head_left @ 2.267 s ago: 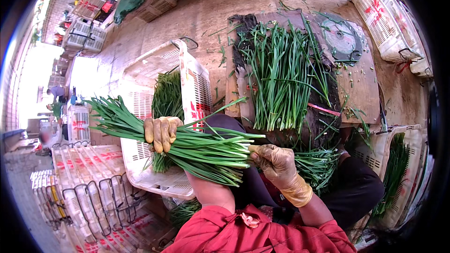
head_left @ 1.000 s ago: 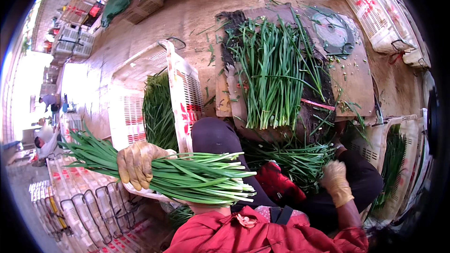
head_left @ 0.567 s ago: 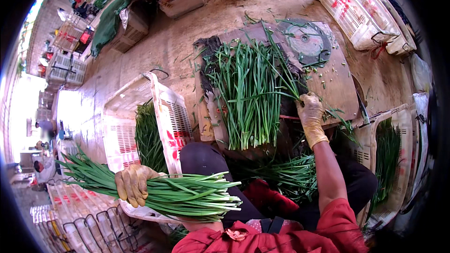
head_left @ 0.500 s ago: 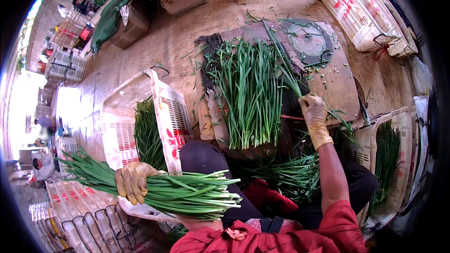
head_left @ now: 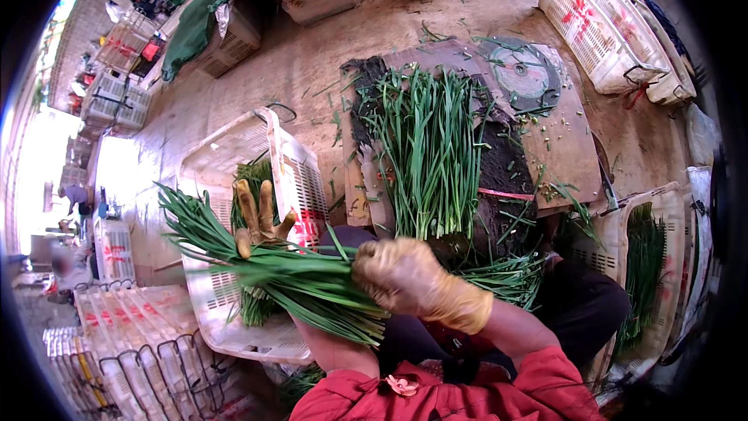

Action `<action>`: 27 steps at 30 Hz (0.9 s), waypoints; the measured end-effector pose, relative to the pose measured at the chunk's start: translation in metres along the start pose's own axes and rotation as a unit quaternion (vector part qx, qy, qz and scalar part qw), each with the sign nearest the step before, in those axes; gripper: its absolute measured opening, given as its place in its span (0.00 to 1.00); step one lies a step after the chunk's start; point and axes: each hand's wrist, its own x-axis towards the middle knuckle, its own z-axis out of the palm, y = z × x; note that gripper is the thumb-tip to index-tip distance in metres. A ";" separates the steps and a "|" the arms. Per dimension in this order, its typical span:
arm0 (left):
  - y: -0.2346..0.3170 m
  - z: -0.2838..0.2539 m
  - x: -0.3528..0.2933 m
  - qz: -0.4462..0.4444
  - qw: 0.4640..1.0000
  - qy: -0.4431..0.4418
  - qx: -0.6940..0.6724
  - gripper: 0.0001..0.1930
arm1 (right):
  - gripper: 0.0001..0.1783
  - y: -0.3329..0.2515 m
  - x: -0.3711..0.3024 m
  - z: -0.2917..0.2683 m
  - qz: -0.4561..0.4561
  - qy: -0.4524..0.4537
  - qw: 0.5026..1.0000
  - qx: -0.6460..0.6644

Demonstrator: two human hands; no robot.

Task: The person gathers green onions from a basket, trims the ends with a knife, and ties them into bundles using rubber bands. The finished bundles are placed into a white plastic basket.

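Note:
A loose bunch of long green garlic chives [head_left: 312, 277] lies across my left hand [head_left: 261, 222], whose gloved fingers are spread apart and stick up past the stalks. The palm is hidden under the bunch. My right hand [head_left: 413, 281], in a yellowed glove, is closed around the pale stalk end of the bunch. Just ahead of my knees, a broad pile of chives [head_left: 428, 152] rests on the low board [head_left: 557, 156]. More loose chives [head_left: 506, 281] lie at my lap, below the board.
A white plastic crate [head_left: 300, 187] with chives inside stands at my left, another crate [head_left: 615, 281] at my right. A grey round disc [head_left: 522, 70] lies on the board's far right among cut scraps. Stacked crates [head_left: 140, 327] stand at lower left; a long crate [head_left: 600, 27] stands far right.
My right hand has left the board's edge and swung left to the chive bunch. My left hand has gone from a grip around the bunch to spread fingers.

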 end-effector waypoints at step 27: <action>0.013 -0.006 0.009 0.031 0.965 -0.256 -0.044 0.14 | 0.13 0.110 -0.049 0.021 0.279 -0.059 0.911 -0.296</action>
